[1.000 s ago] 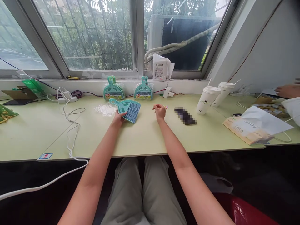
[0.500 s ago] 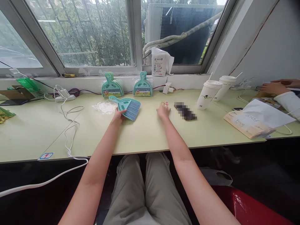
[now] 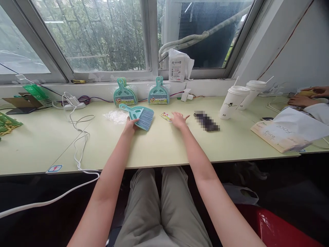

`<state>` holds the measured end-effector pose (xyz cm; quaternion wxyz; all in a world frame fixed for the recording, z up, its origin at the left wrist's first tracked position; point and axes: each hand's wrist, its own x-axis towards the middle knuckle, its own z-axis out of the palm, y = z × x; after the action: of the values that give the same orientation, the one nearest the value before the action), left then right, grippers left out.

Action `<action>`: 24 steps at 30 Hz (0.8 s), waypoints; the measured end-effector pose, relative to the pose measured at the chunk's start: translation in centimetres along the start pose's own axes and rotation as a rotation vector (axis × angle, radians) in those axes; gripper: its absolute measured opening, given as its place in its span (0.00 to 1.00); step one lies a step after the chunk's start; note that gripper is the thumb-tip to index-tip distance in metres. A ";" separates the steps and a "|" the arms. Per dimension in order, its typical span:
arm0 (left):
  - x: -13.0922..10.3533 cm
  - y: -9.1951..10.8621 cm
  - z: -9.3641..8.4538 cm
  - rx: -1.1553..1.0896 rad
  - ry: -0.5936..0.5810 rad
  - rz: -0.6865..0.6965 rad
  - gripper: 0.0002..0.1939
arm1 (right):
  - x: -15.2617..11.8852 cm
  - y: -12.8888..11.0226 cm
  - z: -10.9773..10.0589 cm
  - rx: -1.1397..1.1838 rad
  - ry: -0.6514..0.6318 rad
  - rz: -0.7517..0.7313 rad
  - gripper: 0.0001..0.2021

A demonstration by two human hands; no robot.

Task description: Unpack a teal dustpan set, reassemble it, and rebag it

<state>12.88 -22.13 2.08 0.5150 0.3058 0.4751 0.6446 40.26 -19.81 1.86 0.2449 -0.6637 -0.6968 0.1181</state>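
the brush [image 3: 140, 117] was gripped by the left hand [image 3: 130, 125] while the open right hand [image 3: 179, 120] rested by a label [image 3: 166, 117] at its 9 o'clock, seemingly a sorting step with a pinch needed.

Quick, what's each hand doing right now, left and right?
Left hand: closed on the teal brush, which lies on the table.
Right hand: open, fingers spread, holding nothing, beside a small colourful card.

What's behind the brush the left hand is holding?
Behind the brush in the left hand: two packaged dustpan sets against the window ledge. Their lower edges are partly hidden by it.
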 end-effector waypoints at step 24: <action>0.0 -0.2 0.7 -0.080 -0.024 -0.031 0.23 | 0.3 -2.4 0.7 0.285 0.249 0.190 0.20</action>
<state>13.56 -21.96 2.16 0.5424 0.2851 0.4476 0.6513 37.85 -19.66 2.47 0.4085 -0.6944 -0.5717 0.1551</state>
